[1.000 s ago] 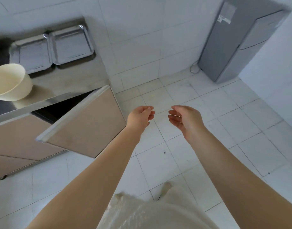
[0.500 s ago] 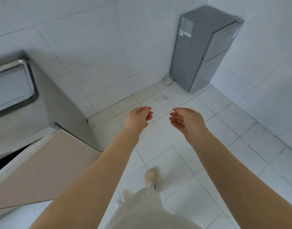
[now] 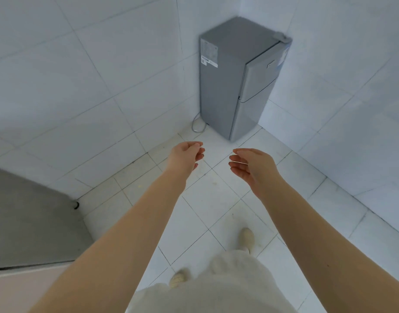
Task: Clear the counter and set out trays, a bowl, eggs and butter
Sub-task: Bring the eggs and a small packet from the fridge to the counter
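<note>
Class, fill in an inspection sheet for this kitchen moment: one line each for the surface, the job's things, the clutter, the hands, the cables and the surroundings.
Surface: only a grey corner of the counter shows at the left edge, with nothing seen on it.
Job's things: nothing seen; no trays, bowl, eggs or butter in view.
Clutter: nothing seen on the white tiled floor.
Hands: left hand and right hand are both held out in front, fingers loosely curled, holding nothing.
Cables: a grey cord loops on the floor beside the fridge's base.
Surroundings: a grey two-door fridge stands in the corner of white tiled walls, doors shut; the person's feet in light shoes are on the floor.
</note>
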